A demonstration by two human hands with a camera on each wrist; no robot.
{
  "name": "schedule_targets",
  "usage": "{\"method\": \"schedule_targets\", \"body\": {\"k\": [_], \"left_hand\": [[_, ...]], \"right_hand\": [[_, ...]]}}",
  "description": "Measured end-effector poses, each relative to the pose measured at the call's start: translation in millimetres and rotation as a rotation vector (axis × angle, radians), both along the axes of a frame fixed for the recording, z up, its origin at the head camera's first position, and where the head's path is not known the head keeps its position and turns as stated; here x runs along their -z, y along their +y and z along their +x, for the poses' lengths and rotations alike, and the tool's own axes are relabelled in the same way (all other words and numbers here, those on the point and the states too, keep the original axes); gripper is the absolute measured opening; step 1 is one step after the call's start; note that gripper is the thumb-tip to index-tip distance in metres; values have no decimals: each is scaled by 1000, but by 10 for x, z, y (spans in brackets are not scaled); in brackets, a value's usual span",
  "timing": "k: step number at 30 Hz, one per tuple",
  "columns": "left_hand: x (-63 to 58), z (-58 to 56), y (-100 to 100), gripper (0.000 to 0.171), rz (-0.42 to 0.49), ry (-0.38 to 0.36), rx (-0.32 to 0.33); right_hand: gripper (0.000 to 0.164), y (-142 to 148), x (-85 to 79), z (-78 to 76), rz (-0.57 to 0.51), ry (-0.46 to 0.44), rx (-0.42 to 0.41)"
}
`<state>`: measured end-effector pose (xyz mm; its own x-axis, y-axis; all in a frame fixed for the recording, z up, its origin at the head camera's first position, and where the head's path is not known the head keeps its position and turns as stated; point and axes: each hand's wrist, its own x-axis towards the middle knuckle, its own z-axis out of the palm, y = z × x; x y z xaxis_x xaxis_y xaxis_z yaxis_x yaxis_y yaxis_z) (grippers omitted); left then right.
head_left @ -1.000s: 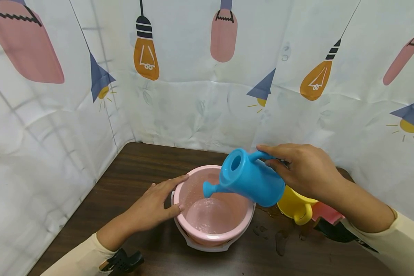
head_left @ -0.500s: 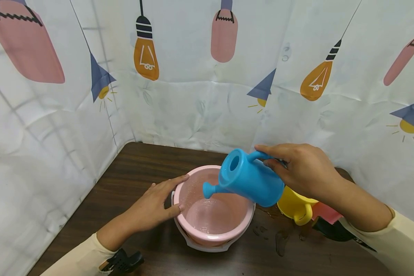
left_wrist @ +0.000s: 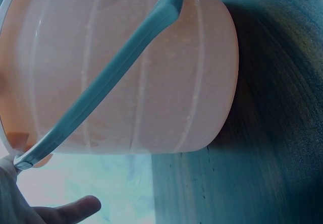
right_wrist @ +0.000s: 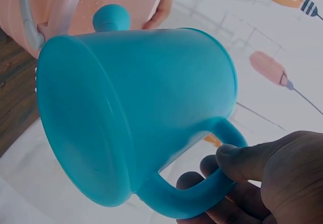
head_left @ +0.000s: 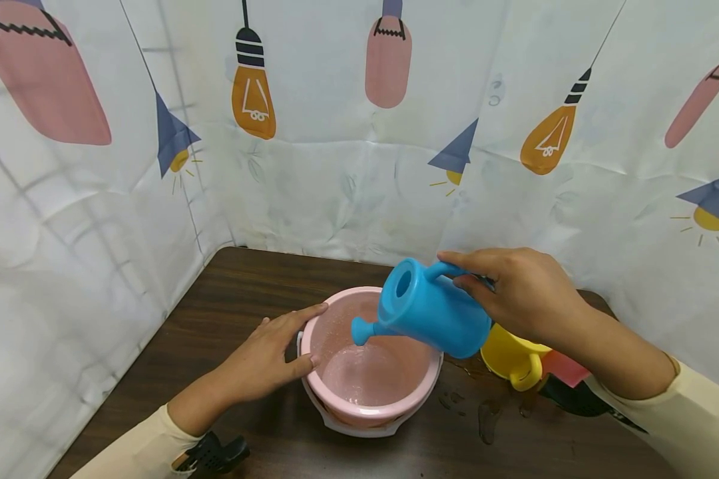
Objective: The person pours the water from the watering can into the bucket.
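Observation:
A light blue watering can (head_left: 434,316) is tipped over a pink bucket (head_left: 368,414), its spout pointing down inside the rim. My right hand (head_left: 524,289) grips the can's handle; in the right wrist view the thumb (right_wrist: 237,161) lies over the handle and fingers wrap beneath it. Water drops and a wet sheen show on the bucket's inner wall. My left hand (head_left: 263,359) rests on the bucket's left rim, fingers and thumb spread and fairly straight. The bucket's carrying handle (left_wrist: 101,88) hangs against its side in the left wrist view.
A yellow cup (head_left: 509,359) with a handle stands right of the bucket, partly behind the can and right arm. Beside it is a pink thing (head_left: 566,368), mostly hidden. Water spots (head_left: 488,419) wet the dark wooden table (head_left: 263,286). A printed curtain (head_left: 323,193) encloses it.
My right hand and the watering can have shifted slightly left, with the can a little further tipped. My left hand and the bucket have stayed in place.

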<state>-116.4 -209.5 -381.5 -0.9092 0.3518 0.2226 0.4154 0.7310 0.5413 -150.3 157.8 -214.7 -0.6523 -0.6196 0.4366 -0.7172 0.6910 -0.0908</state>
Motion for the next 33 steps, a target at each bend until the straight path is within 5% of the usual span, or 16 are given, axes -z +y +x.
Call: {"method": "schedule_targets", "body": {"k": [33], "left_hand": [[1, -8, 6, 72, 1, 0, 0]], "right_hand": [[47, -98, -19, -16, 22, -8, -12]]}}
